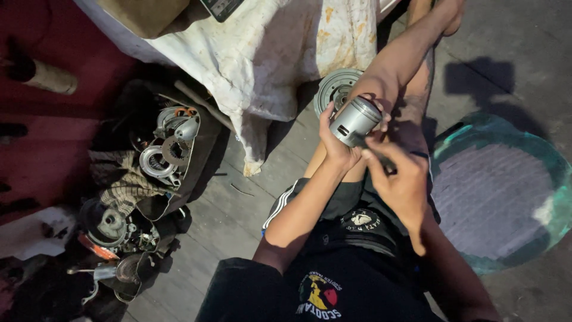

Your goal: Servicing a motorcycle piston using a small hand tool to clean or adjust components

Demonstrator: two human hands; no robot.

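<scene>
Left hand [335, 138] wraps its fingers round the skirt of a grey metal piston [356, 121], held up over the seated person's knee, crown tilted away toward the leg; right hand [400, 177] is nearly closed, fingertips pinched at the piston's lower edge, though whether they grip some small part I cannot tell; a steady left grip and light fingertip work from the right look best here, I'd judge, since the skirt is smooth. Behind the piston lies a round metal wheel [333, 89] on the concrete floor [226, 209]; a stained white cloth [268, 53] hangs beyond; left, a dark tray [205, 140] holds greasy engine parts [167, 149]; right, a round green basin [557, 173]. No labels legible.
</scene>
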